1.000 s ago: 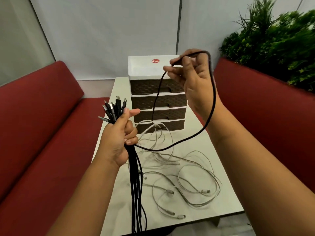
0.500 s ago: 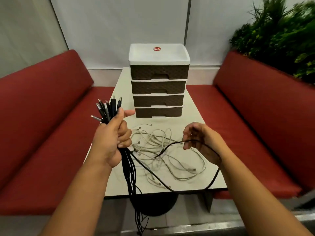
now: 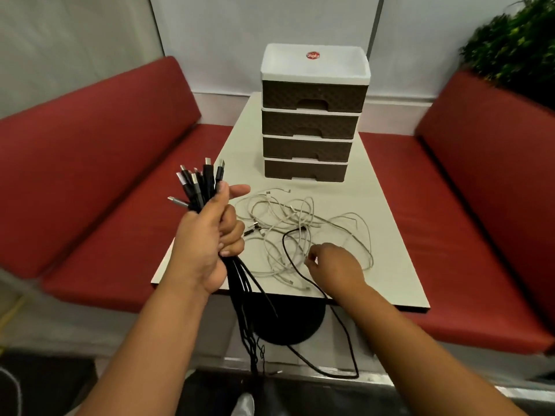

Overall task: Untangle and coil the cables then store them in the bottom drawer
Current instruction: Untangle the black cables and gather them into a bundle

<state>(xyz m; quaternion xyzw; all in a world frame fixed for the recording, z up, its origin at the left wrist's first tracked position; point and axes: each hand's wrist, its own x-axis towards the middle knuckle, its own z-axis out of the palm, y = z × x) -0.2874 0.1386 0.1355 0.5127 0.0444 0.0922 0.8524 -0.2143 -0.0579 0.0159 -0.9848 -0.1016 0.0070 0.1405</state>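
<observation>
Since half a second ago the right hand [image 3: 335, 265] has dropped onto the table [image 3: 387, 241] at 5 o'clock, fingers curled over a loose black cable [image 3: 292, 259]; whether it pinches it, I cannot tell. At 9 o'clock the left hand [image 3: 210, 238] fists the black cable bundle [image 3: 201, 184] upright, likely keeping sorted ends together. White cables [image 3: 288, 223] sprawl between, below the closed bottom drawer [image 3: 304, 171] at 12 o'clock.
</observation>
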